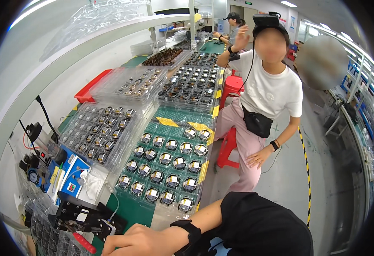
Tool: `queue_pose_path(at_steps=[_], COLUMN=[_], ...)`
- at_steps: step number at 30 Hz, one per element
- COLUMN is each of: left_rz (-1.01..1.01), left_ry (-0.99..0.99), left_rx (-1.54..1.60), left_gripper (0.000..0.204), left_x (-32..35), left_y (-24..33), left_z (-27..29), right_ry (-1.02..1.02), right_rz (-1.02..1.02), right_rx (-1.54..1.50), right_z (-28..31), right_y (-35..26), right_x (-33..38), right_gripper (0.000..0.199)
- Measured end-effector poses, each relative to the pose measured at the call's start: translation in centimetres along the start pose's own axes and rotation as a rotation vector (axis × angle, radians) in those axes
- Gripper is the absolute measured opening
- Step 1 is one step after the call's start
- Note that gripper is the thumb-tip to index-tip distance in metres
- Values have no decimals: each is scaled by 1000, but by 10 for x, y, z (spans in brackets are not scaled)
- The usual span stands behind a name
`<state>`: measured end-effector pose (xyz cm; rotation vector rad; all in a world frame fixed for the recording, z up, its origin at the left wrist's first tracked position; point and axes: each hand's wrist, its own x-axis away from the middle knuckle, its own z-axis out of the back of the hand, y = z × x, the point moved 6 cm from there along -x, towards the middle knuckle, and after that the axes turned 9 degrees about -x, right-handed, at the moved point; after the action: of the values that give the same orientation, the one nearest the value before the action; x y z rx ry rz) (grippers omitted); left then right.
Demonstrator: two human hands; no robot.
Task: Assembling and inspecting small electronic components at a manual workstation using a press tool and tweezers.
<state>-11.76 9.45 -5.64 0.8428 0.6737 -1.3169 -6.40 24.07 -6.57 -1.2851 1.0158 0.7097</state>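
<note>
At the lower edge, my right hand (137, 241) reaches in from the right, a black band around its wrist. Its fingers bend down and run out of the picture, so whatever they grip is hidden. Just left of them is the red handle (84, 243) of a black clamp fixture (81, 215); no contact between hand and handle can be made out. Beyond the hand lies a clear plastic tray (174, 120) on a green mat, with rows of round, dark-rimmed parts (179, 163) bearing white and yellow labels. My left hand is outside the picture.
Left of that tray stand stacked clear trays (69, 130) of similar parts and a blue device (73, 170) with a gauge (33, 176). A red bin (93, 85) sits behind. To the right, a co-worker (272, 89) sits on a red stool (228, 149), one hand raised.
</note>
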Motion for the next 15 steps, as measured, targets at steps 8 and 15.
queue_pose_path(at_steps=[8, 15], left_rz=[-43, 4], left_ry=[-88, 53], left_rx=[83, -21], left_gripper=[54, 36], left_x=[-9, -20], left_y=[1, 16], left_z=[-11, -12], right_ry=[-59, -97], right_rz=[-270, -326], right_rx=[-101, -86], right_z=[-3, -5], right_y=[16, 12], right_x=[5, 7], right_gripper=[18, 16])
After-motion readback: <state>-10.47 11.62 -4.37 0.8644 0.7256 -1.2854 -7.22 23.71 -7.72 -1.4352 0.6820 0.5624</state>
